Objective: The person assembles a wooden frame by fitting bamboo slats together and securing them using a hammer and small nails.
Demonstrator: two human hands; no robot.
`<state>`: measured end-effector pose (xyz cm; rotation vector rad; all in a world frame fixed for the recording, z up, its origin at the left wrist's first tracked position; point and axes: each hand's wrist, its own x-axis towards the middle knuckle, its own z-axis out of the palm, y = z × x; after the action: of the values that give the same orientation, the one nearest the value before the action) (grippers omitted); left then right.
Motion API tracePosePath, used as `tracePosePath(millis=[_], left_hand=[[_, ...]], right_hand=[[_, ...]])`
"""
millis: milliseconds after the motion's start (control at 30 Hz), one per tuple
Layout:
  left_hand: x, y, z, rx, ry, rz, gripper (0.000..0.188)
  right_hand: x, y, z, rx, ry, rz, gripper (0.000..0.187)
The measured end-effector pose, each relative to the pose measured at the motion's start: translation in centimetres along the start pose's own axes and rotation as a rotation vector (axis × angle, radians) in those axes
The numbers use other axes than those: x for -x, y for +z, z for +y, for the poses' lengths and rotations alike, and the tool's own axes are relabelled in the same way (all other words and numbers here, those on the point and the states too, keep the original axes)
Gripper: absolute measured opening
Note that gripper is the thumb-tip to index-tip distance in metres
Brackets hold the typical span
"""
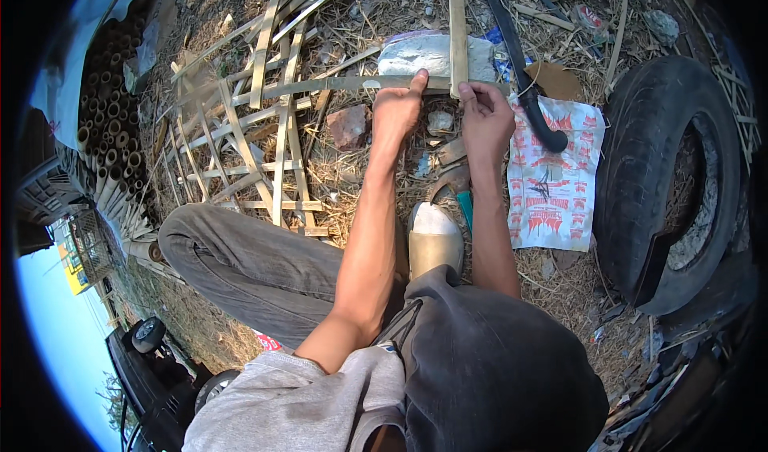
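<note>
My left hand [396, 112] is closed around a long flat bamboo strip [328, 86] that runs crosswise, its thumb laid along the top edge. At the near end of a second, paler bamboo strip [458, 28], my right hand [488, 120] pinches with thumb and fingers. This second strip points away from me and meets the crosswise one near my right fingertips. Behind the crossing lies a whitish stone block [432, 54]. To the left, several split strips form an open bamboo lattice [280, 144] on the ground; the crosswise strip reaches over it.
A long dark blade-like tool with a black hooked handle [538, 116] lies right of my hands, partly over a printed white sack [552, 188]. Farther right is a cut tyre [624, 180]. A reddish stone [349, 126] sits near my left wrist. Bamboo poles [112, 124] are stacked far left.
</note>
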<state>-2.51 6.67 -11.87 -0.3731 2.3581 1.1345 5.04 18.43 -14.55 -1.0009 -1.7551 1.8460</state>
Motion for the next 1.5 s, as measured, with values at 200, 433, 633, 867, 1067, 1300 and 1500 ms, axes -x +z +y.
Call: tracePosePath(millis=[200, 433, 633, 867, 1067, 1300, 1500], left_hand=[[0.7, 0.8, 0.9, 0.031, 0.061, 0.142, 0.061], [0.1, 0.2, 0.8, 0.045, 0.138, 0.230, 0.057], [0.0, -1.6, -0.4, -0.001, 0.093, 0.363, 0.053], [-1.4, -3.6, -2.0, 0.079, -0.012, 0.474, 0.056], [-2.5, -3.4, -2.1, 0.624, 0.167, 0.365, 0.031], [-2.4, -2.7, -2.2, 0.710, 0.211, 0.327, 0.031], [-2.8, -2.2, -2.9, 0.713, 0.214, 0.289, 0.028]], right_hand=[[-1.2, 0.4, -2.2, 0.127, -0.033, -0.020, 0.024], [-2.6, 0.2, -2.9, 0.432, -0.159, -0.094, 0.020], [-2.3, 0.4, -2.5, 0.370, -0.188, -0.096, 0.023], [-2.5, 0.5, -0.9, 0.352, -0.355, -0.030, 0.029], [-2.3, 0.3, -0.6, 0.311, -0.324, 0.001, 0.025], [-2.2, 0.1, -0.4, 0.271, -0.349, 0.038, 0.024], [-1.6, 0.5, 0.5, 0.177, -0.284, 0.056, 0.029]])
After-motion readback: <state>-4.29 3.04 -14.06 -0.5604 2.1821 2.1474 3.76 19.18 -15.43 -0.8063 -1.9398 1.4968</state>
